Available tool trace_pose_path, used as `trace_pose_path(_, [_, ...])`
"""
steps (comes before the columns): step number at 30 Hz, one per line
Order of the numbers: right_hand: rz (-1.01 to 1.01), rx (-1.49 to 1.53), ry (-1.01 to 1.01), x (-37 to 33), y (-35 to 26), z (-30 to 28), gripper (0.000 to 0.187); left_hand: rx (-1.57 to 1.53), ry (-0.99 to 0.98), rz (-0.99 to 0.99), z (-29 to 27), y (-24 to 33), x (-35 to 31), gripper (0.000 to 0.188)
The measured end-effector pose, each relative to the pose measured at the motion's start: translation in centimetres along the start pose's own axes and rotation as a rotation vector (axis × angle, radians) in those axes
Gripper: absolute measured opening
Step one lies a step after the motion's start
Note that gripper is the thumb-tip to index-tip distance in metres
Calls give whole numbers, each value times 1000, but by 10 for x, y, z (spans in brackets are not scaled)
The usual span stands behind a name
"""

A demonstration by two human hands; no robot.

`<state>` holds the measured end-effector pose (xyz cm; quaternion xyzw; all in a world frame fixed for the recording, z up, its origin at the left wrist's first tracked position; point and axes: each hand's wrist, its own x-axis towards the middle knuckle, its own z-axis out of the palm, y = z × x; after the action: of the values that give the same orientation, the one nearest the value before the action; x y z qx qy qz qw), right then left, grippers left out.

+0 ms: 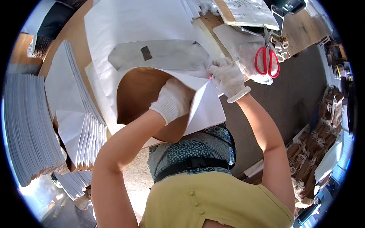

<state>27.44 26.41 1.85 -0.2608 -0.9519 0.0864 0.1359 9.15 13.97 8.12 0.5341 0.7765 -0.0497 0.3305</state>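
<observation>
A paper bag (211,111), white outside and brown inside, lies at the table's near edge with its mouth spread wide towards me. My left hand (171,99), in a white knit glove, reaches into it; the fingers are hidden inside. At the bag's far right corner is my gloved right hand (229,79), its fingers curled closed. A small red spot shows by its fingertips, but what they grip cannot be made out. Just beyond the bag, a flat grey translucent template (171,56) with a dark patch rests on white paper sheets (129,22).
Red-handled scissors (267,45) lie on a clear plastic bag to the right, near a phone (278,19). Folded white bags (68,81) and a tall stack of white paper (30,125) stand at left. Brown bundles with string (313,152) sit low at right.
</observation>
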Motion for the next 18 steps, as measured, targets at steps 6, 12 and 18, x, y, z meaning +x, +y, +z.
trace_pose_path(6, [252,316,138,-19,-27,-16,7,-698,27,263,74,-57,40,42])
trace_pose_path(12, [161,489,122,-39,-80,5,50,-77,-216,526,-20,-62,3,53])
trace_pose_path(18, [27,223,20,-40,-82,16,60,-855,-343,123,-65,-126,31,52])
